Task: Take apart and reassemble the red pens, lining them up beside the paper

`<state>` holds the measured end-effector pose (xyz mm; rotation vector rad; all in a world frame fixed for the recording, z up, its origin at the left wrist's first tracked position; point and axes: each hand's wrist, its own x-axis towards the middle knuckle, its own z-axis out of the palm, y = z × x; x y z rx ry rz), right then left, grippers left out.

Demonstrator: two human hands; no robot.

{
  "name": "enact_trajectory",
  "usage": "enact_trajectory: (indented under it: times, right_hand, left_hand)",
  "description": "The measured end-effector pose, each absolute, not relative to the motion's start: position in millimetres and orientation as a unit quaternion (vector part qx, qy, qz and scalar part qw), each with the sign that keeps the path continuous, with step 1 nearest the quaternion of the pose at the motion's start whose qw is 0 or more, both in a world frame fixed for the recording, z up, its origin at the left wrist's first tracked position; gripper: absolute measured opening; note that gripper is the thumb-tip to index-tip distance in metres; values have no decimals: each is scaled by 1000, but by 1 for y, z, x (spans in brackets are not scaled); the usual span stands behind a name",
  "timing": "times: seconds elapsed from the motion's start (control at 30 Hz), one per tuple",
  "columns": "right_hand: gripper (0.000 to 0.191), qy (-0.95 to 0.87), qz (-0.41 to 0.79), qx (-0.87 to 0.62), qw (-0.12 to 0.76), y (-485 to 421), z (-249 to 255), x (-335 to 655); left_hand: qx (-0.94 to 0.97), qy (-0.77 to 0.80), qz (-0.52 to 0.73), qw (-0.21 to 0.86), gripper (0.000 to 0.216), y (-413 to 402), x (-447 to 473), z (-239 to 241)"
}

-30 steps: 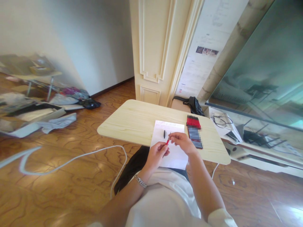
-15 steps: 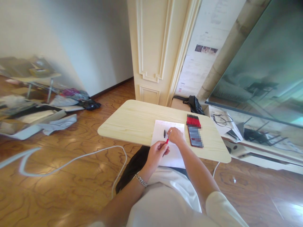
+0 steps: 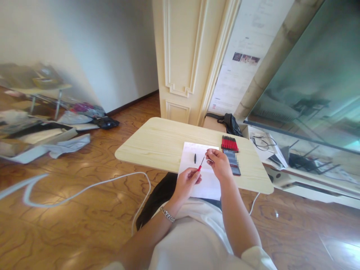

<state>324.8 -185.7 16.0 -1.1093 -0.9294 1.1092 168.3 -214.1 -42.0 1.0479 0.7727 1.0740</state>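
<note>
My left hand [image 3: 188, 180] is closed round a thin red pen [image 3: 200, 165], its dark tip pointing up and away from me. My right hand [image 3: 218, 162] hovers just right of the pen's tip with thumb and fingers pinched on something too small to make out. Both hands are over a white sheet of paper [image 3: 208, 182] on a small light wood table [image 3: 157, 144]. A small black pen cap [image 3: 195, 158] lies on the sheet, left of the pen tip. A box of red pens [image 3: 231, 153] lies right of the sheet.
A white cable [image 3: 84, 191] loops over the wooden floor on the left. Clothes and a low table [image 3: 42, 88] lie far left. A black bag [image 3: 230, 125] sits behind the table by a cream panel. A glass TV stand [image 3: 306, 165] is on the right.
My right hand reached forward to the sheet near the cap, then drew back and rose beside the pen tip with its fingers pinched. My left hand kept the pen nearly still.
</note>
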Motion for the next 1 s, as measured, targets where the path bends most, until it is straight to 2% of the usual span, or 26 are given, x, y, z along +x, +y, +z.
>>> enact_trajectory:
  times: [0.53, 0.93, 1.0]
  right_hand:
    - [30, -431, 478, -484, 593, -188, 14, 321]
    - [27, -558, 467, -504, 465, -188, -9, 327]
    - [26, -580, 430, -540, 433, -176, -13, 331]
  left_hand:
    - [469, 331, 478, 665, 39, -214, 168, -45]
    - [470, 337, 481, 659, 38, -212, 166, -51]
    - [472, 340, 487, 652, 38, -211, 165, -50]
